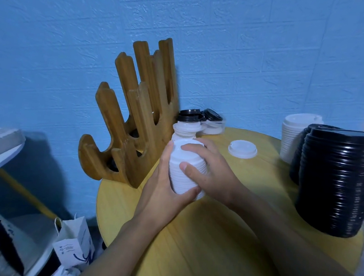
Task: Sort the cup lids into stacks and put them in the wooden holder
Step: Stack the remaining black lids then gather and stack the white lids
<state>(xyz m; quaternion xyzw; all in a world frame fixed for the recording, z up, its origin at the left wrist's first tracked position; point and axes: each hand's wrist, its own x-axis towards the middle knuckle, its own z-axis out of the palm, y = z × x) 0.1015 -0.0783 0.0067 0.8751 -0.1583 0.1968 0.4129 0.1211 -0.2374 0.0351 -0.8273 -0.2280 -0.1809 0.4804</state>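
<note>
I am holding the tilted stack of white lids beside the wooden holder, my left hand and right hand curled around it, and I am fearing uneven squeezing could fan it apart.

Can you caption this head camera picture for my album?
Left hand and right hand grip a white lid stack near the wooden holder.

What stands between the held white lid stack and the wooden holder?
Nothing visible. The white lid stack, gripped by the left hand and right hand, is right of the wooden holder; another lid pile stands behind it.
</note>
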